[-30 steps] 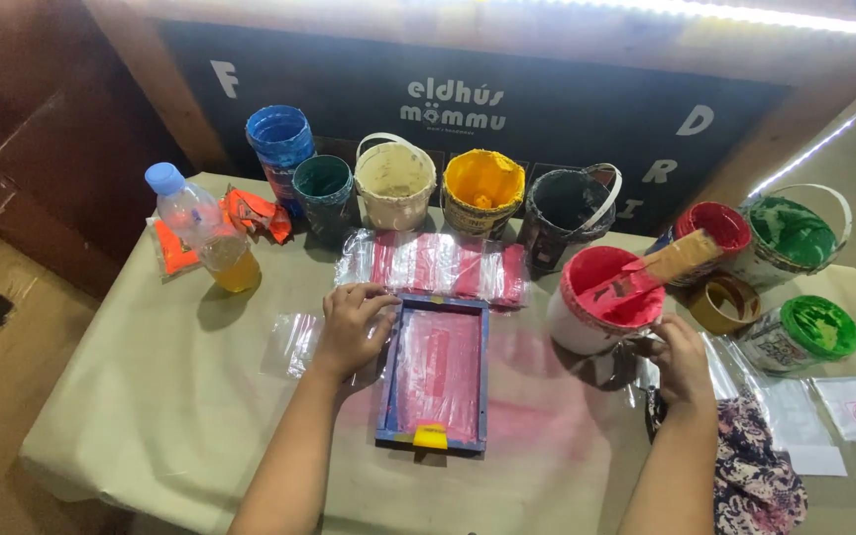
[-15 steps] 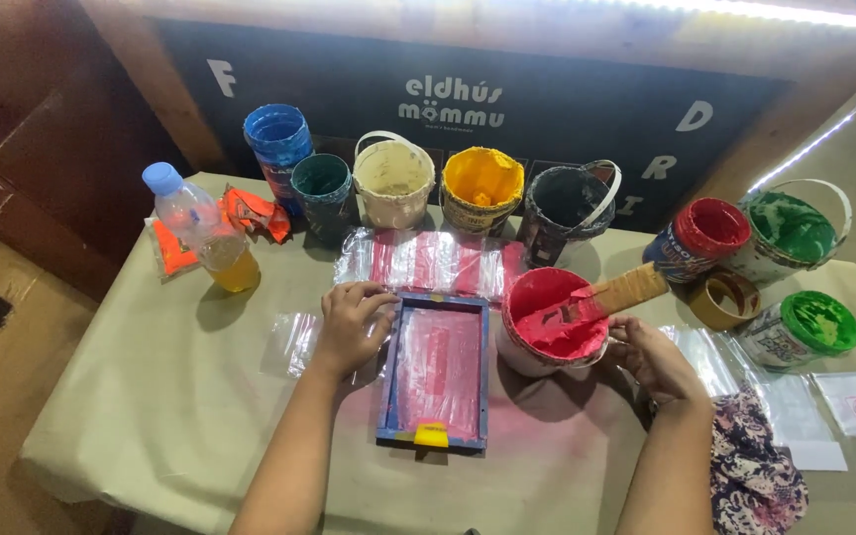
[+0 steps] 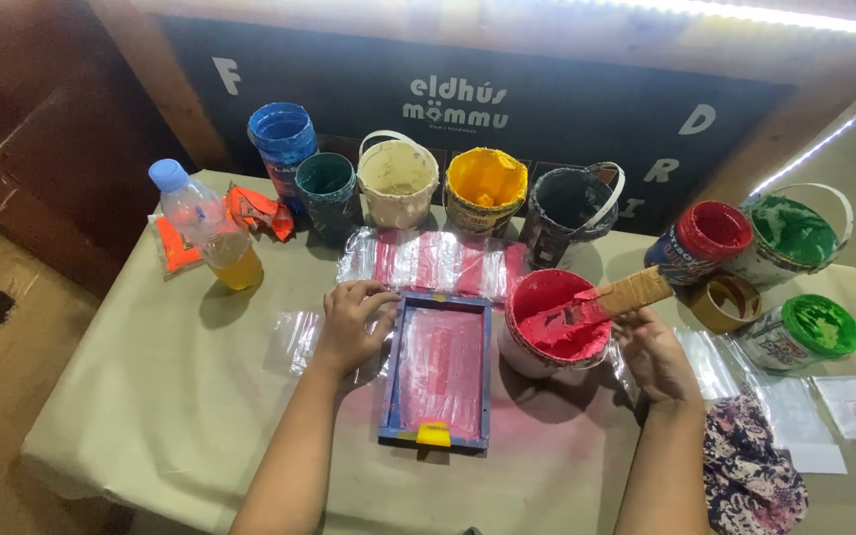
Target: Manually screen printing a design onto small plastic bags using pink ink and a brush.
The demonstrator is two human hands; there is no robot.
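1. At the centre of the frame, a small rectangular printing screen with a dark blue frame and pink-stained mesh (image 3: 438, 372) lies flat on the beige cloth-covered tabletop (image 3: 151, 396). A yellow clip sits on its near edge.
2. The left hand (image 3: 351, 325) rests on the screen's left rail, fingers spread and pressing down, with the fingertips curled over the upper left corner of the frame.
3. The right hand (image 3: 654, 352), right of centre, is closed around the near end of a flat wooden spatula (image 3: 614, 299). The spatula's far end dips into the round white tub of bright red ink (image 3: 555, 322), which stands touching the screen's right side.
4. Behind the screen lies a row of clear plastic pouches smeared with pink (image 3: 433, 263).
5. Across the upper part of the frame stand open tubs: blue, dark green, cream, yellow and black. At the upper right are red and green ones, and a roll of brown tape.
6. At the upper left stands a clear plastic bottle of amber liquid (image 3: 205, 228).
7. To do this well, I judge the left hand should keep the frame pinned flat while the spatula lifts a modest load of ink, held level so nothing drips on the cloth.
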